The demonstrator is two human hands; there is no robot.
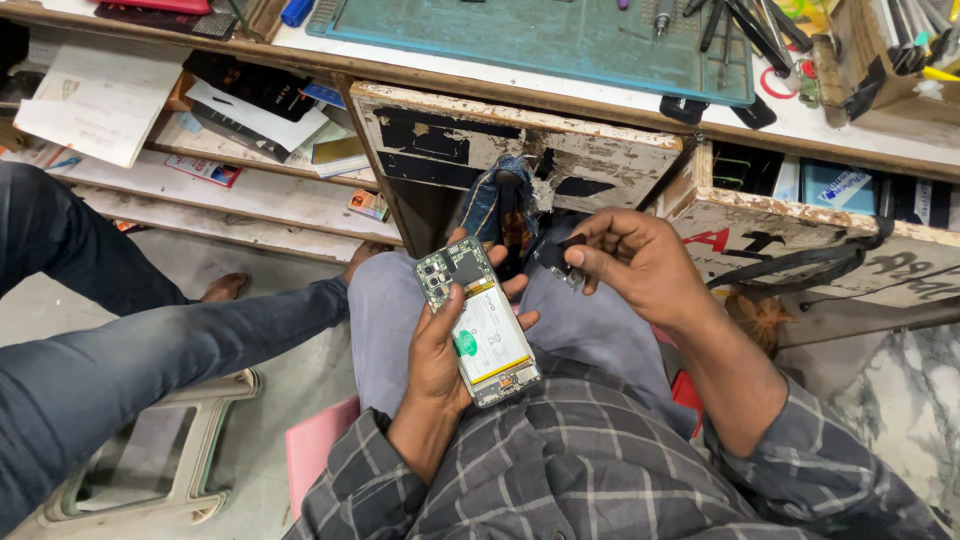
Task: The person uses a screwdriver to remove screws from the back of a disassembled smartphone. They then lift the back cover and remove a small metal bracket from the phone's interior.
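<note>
Over our lap, one opened phone [478, 322], board and white battery bare, fills our left hand [437, 352]; right-hand [640, 262] fingers [590, 255] at two o'clock pinch one small dark part [556, 260].

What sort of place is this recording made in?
Likely a phone repair stall: the left hand holds an opened phone, and a green work mat with hand tools lies on the worn bench.

light: bright, even, diffuse | shadows: soft, dark under bench | focus: sharp ctr | edges: wide-angle bend | glare: none

White battery [487, 335] with green sticker, green circuit board [450, 272], teal mat [540, 38], grey plaid shirt [560, 470], pink stool [318, 442]
</note>
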